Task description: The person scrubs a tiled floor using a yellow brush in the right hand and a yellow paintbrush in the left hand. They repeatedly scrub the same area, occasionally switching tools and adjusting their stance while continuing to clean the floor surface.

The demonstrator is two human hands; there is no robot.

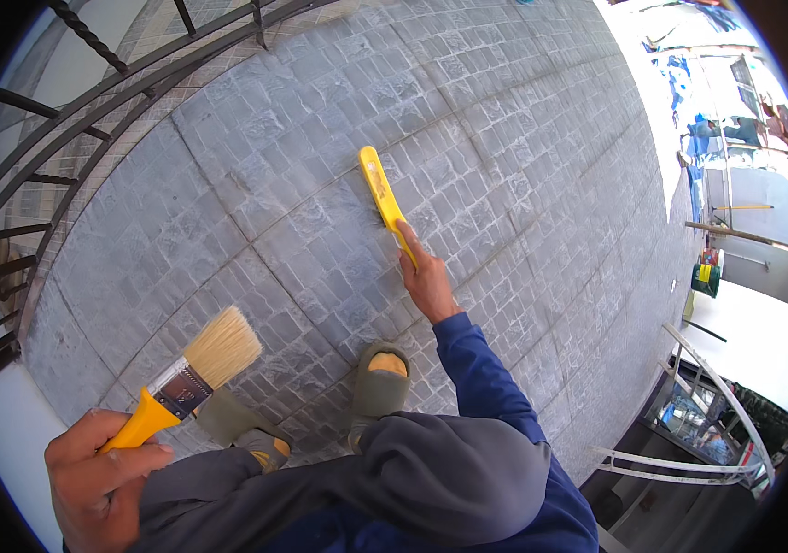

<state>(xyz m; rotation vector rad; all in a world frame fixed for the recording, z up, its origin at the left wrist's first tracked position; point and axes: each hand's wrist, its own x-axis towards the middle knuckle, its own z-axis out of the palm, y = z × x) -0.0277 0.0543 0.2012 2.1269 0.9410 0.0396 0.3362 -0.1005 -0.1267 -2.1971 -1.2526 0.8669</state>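
Close to the camera at the lower left, my left hand (100,463) grips the yellow handle of a paintbrush (183,380). Its pale bristles point up and to the right, and they touch nothing. My right hand (425,273), at the end of a dark blue sleeve, is closed around the near end of a yellow-handled brush (380,186). The brush's far end points away from me over the patterned grey paving (325,228). Dark bristles show faintly beneath it; whether they touch the ground I cannot tell.
A dark metal railing (83,152) curves along the upper left beside a tiled strip. My feet in olive slides (383,380) stand on the paving below my hands. At the right are a white curved metal frame (718,408), a dark green bucket (705,279) and a wooden pole (746,235).
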